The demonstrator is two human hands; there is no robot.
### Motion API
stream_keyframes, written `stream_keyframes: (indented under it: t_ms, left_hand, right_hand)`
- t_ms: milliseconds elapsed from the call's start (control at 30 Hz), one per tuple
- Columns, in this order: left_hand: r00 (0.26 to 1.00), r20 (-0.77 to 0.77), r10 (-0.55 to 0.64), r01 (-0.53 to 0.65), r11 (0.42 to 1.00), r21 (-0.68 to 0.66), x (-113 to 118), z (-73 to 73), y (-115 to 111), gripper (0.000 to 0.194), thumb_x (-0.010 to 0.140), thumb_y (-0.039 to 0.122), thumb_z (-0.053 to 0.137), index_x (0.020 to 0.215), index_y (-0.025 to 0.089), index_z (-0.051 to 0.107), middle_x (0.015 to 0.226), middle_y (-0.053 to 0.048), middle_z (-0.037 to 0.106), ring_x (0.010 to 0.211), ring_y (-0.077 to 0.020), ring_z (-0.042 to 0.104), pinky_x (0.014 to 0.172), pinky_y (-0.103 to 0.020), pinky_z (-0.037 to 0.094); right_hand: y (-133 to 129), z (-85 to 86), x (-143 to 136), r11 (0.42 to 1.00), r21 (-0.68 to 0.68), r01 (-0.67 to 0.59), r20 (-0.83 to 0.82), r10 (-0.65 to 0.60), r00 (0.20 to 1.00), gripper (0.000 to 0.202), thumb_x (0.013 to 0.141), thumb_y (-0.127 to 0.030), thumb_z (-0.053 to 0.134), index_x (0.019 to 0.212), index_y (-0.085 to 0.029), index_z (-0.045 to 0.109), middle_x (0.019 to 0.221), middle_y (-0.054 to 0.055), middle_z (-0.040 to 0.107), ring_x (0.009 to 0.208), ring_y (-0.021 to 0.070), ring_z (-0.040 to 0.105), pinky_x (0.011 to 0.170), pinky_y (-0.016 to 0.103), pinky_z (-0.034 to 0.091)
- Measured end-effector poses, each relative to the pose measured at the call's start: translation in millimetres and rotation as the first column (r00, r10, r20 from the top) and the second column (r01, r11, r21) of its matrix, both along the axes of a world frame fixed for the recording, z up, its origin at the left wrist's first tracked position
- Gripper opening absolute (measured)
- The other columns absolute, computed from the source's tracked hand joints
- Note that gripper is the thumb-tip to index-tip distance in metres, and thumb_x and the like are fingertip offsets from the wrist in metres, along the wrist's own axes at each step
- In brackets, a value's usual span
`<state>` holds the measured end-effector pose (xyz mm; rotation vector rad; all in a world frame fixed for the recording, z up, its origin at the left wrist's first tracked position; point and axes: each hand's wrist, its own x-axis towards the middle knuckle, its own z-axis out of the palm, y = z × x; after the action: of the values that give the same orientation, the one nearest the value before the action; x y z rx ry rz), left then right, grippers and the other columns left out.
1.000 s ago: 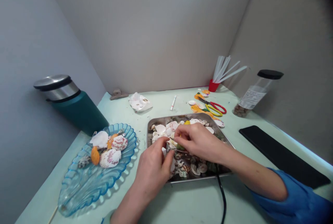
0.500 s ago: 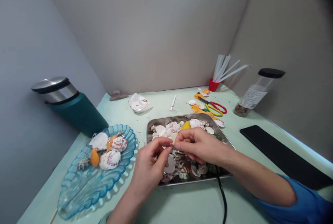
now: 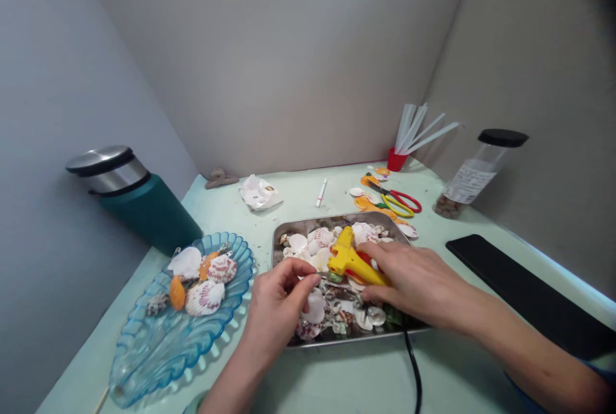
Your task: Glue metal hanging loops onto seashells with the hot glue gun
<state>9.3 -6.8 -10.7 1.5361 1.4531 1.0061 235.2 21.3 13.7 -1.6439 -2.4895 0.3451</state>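
Observation:
Over the metal tray (image 3: 337,341), my right hand (image 3: 409,279) has its fingers around the handle of a yellow hot glue gun (image 3: 344,257), which lies on the shells. My left hand (image 3: 279,301) is at the tray's front left, with thumb and index finger pinched together. A thin dark sliver shows at those fingertips, too small to name. Loose seashells (image 3: 315,306) of several kinds fill the tray, white, striped and brown. A black cord (image 3: 412,362) runs from under my right hand over the tray's front edge.
Left stands a blue scalloped dish (image 3: 158,350) holding shells, with a green bottle (image 3: 158,212) behind. Scissors (image 3: 399,201), a white marker (image 3: 321,193) and a crumpled packet (image 3: 258,192) lie behind the tray. A red cup (image 3: 397,160) of glue sticks, a jar (image 3: 466,183) and a black slab (image 3: 520,292) are right.
My right hand has left my left fingertips, moved right and taken hold of the glue gun's handle. The left hand has stayed almost in place, still pinched.

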Motion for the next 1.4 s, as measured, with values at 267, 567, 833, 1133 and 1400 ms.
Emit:
stream_keyframes:
  t_ms: [267,567,833,1133,1400]
  left_hand:
    - [0.958,0.283,0.042,-0.017,0.996,-0.089,2,8.6,3,0.017,0.072,0.029,0.069,0.074,0.015,0.06,0.05,0.007,0.054,0.038,-0.0055,0.049,0.04,-0.015,0.036]
    - [0.915,0.4,0.052,-0.006,0.993,-0.116,2,9.6,4,0.017,0.072,0.027,0.07,0.075,0.013,0.06,0.061,0.004,0.063,0.038,-0.0025,0.049,0.04,-0.013,0.034]
    - [0.913,0.407,0.02,0.049,0.986,-0.158,8,11.9,-3,0.019,0.072,0.03,0.071,0.074,0.014,0.061,0.048,0.007,0.054,0.038,-0.004,0.048,0.04,-0.014,0.036]
    - [0.896,0.442,0.043,0.043,0.982,-0.183,13,9.3,-3,0.02,0.071,0.03,0.072,0.074,0.013,0.062,0.042,0.008,0.053,0.035,-0.0045,0.048,0.04,-0.014,0.036]
    - [0.888,0.459,0.009,0.083,0.98,-0.179,13,8.9,-3,0.02,0.072,0.03,0.07,0.08,0.014,0.062,0.069,-0.002,0.071,0.038,-0.0039,0.053,0.041,-0.015,0.04]
  right_hand:
    - [0,-10.7,9,0.996,-0.085,-0.016,-0.145,0.003,0.989,0.046,0.093,-0.036,0.042,0.136,-0.018,0.04,0.108,0.013,0.068,0.093,0.0272,0.065,0.076,0.035,0.046]
    - [-6,-15.7,-2,0.899,-0.415,-0.143,-0.87,-0.346,0.353,0.05,0.079,-0.042,0.066,0.121,-0.021,0.05,0.068,-0.005,0.049,0.059,0.0125,0.047,0.057,0.025,0.04]
    - [-14,-9.8,-37,0.869,-0.461,-0.179,-0.868,-0.401,0.292,0.034,0.077,-0.036,0.067,0.104,-0.019,0.054,0.078,-0.003,0.054,0.055,0.008,0.044,0.053,0.022,0.038]
    - [-19,-10.9,-42,0.913,-0.381,-0.147,-0.888,-0.318,0.331,0.023,0.074,-0.035,0.069,0.087,-0.017,0.06,0.075,-0.001,0.06,0.061,0.011,0.053,0.058,0.024,0.045]
    - [-19,-15.1,-40,0.944,-0.309,-0.113,-0.903,-0.254,0.346,0.021,0.079,-0.031,0.065,0.095,-0.019,0.059,0.076,-0.001,0.06,0.067,0.0129,0.057,0.066,0.025,0.048]
